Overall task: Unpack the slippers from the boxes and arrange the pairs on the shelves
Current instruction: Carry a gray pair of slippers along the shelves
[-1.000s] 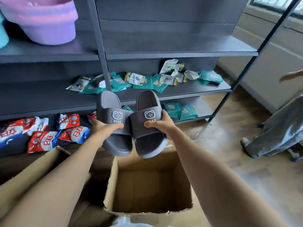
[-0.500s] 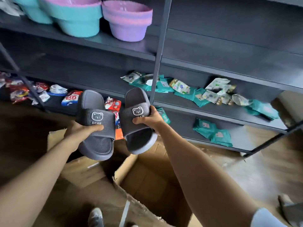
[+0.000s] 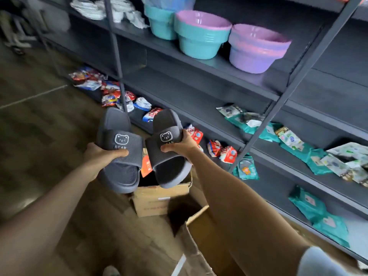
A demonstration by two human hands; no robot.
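1. While we hold the grey pair low in the centre of the frame, our left hand clamps the left slipper, thumb across its bear strap, other fingers hidden beneath. Our right hand grips the right slipper, thumb on the strap and fingers curled round its edge.
2. Both slippers hang side by side above an open cardboard box, close but apart, with an orange tag between them.
3. We judge it best to keep them level and matched, then set them down together on the bare shelf at mid-frame.
4. Tubs fill the shelf at upper right; red packets and teal packets crowd the lower ones at right.
5. One upright post rises just behind the left slipper and could catch it on the way in.
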